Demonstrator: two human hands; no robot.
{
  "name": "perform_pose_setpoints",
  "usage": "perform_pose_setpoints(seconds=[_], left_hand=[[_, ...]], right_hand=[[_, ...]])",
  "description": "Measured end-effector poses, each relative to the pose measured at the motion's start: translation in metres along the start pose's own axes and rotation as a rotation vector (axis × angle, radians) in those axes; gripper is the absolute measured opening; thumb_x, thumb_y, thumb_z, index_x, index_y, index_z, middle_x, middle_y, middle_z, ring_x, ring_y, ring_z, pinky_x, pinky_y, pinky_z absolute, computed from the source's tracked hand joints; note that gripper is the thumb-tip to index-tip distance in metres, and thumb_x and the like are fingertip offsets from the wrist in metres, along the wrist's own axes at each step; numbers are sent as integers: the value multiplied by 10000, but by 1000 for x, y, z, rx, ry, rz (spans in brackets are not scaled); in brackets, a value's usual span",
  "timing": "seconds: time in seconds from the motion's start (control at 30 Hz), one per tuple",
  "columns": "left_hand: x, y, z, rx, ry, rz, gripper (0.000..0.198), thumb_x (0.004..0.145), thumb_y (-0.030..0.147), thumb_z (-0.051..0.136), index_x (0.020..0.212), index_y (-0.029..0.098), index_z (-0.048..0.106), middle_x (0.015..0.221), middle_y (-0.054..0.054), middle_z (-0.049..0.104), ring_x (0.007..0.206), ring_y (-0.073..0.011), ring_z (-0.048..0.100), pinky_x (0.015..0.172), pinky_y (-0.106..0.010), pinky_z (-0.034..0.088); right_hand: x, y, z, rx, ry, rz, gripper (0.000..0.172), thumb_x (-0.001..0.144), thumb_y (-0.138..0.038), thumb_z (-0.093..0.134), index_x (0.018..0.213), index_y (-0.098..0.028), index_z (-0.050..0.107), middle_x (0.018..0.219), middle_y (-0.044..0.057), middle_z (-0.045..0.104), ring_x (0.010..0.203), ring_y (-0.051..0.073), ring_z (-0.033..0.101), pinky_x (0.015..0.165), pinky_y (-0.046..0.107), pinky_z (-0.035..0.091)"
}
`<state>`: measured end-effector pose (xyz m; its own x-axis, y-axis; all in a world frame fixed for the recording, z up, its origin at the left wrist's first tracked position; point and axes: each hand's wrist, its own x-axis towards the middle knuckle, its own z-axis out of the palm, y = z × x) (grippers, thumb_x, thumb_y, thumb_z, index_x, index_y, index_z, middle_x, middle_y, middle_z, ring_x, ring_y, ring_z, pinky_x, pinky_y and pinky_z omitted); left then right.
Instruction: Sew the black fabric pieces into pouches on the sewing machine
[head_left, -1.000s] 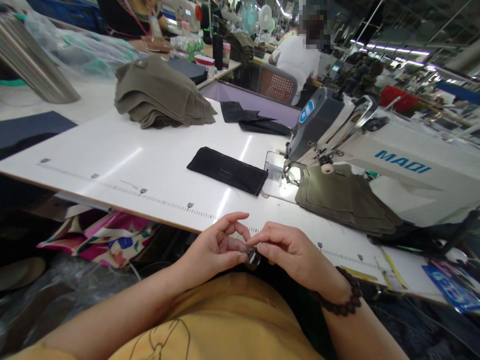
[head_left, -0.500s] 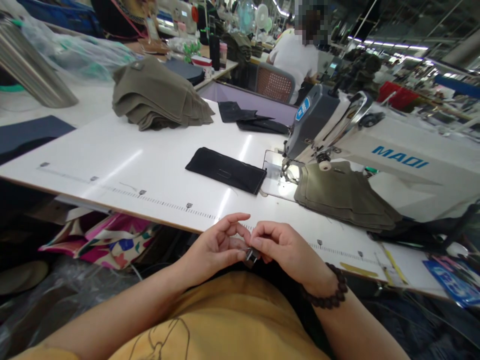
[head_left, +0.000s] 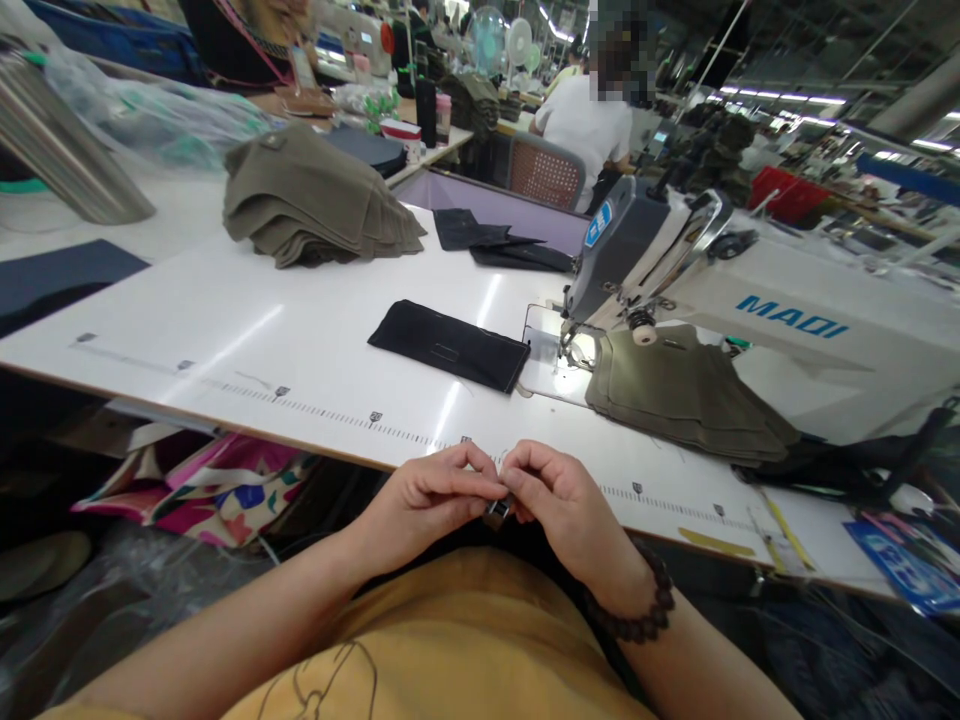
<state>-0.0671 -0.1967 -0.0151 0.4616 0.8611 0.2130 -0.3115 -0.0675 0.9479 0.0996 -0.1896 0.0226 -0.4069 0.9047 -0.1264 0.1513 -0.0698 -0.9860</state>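
Close to my body, just off the table's front edge, a small shiny metal bobbin case (head_left: 497,510) sits between my two hands. My right hand (head_left: 559,500), with a dark bead bracelet at the wrist, is closed, its thumb and fingers pinching the case from the right. From the left, my left hand (head_left: 427,500) pinches at the same piece with thumb and forefinger. My fingertips partly cover it, and any thread there is too fine to make out. Beyond my hands a black sewn fabric piece (head_left: 450,345) lies flat on the white table (head_left: 300,340).
A sewing machine (head_left: 750,300) stands at the right, with stacked olive fabric pieces (head_left: 682,390) beside its needle. Another olive stack (head_left: 322,195) and folded black pieces (head_left: 502,240) lie farther back. A steel tumbler (head_left: 75,150) is at left. A person in white (head_left: 585,125) sits beyond.
My left hand's raised, spread fingers have come down and closed toward the bobbin case. My right hand keeps its pinch, nearly in place. The view has shifted slightly.
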Motion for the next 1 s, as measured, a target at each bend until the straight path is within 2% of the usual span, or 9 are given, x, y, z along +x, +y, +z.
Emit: perform_pose_setpoints(seconds=[0.17, 0.33, 0.4, 0.47, 0.57, 0.73, 0.87, 1.0], left_hand=[[0, 1, 2, -25, 9, -33, 153, 802, 245, 585, 904, 288, 690, 864, -22, 534, 770, -142, 575, 709, -283, 483], [-4, 1, 8, -65, 46, -59, 139, 794, 225, 586, 871, 254, 698, 920, -38, 551, 778, -159, 604, 719, -293, 498], [-4, 3, 8, 28, 119, -6, 172, 800, 179, 564, 878, 257, 695, 964, -47, 574, 791, -157, 607, 713, -275, 498], [-3, 6, 8, 186, 192, 92, 233, 793, 117, 543, 896, 267, 689, 957, -48, 600, 811, -157, 605, 698, -250, 496], [-1, 11, 7, 460, 180, 223, 320, 770, 48, 519, 942, 269, 675, 933, -55, 622, 830, -161, 609, 689, -235, 501], [-2, 13, 6, 739, 70, 297, 373, 749, 76, 583, 1081, 242, 617, 1024, -88, 608, 904, -186, 601, 777, -260, 500], [-4, 9, 5, 854, 87, 343, 322, 762, 87, 590, 1049, 226, 635, 996, -88, 633, 869, -175, 616, 761, -233, 509], [-3, 8, 6, 908, 84, 422, 303, 781, 93, 576, 1059, 210, 612, 993, -83, 634, 881, -166, 608, 757, -254, 523]], right_hand=[[0, 4, 2, 48, 44, 20, 251, 793, -382, 535, 659, -174, 497, 517, -57, 440, 473, 77, 409, 460, 200, 347], [2, 12, -7, 224, 191, 32, 203, 812, -383, 537, 786, -183, 507, 533, -65, 464, 469, 77, 437, 473, 204, 392], [-1, 12, -9, 367, 173, 29, 213, 826, -405, 519, 852, -196, 485, 643, -50, 514, 492, 74, 473, 476, 208, 416], [-5, 12, -9, 428, 70, 79, 228, 809, -404, 549, 872, -198, 472, 733, -34, 541, 529, 79, 522, 497, 220, 447], [-11, 12, -4, 397, -42, 145, 268, 737, -341, 655, 865, -188, 474, 749, -22, 575, 630, 106, 588, 592, 243, 481], [-11, 18, 1, 456, -11, 145, 271, 714, -298, 685, 858, -182, 487, 675, -26, 612, 650, 103, 602, 665, 238, 475], [-9, 22, 1, 470, -14, 148, 244, 711, -276, 684, 855, -174, 515, 722, -20, 614, 629, 89, 585, 632, 224, 476], [-9, 25, 1, 505, -2, 164, 230, 688, -233, 688, 856, -170, 543, 739, -20, 609, 613, 86, 574, 593, 216, 488]])
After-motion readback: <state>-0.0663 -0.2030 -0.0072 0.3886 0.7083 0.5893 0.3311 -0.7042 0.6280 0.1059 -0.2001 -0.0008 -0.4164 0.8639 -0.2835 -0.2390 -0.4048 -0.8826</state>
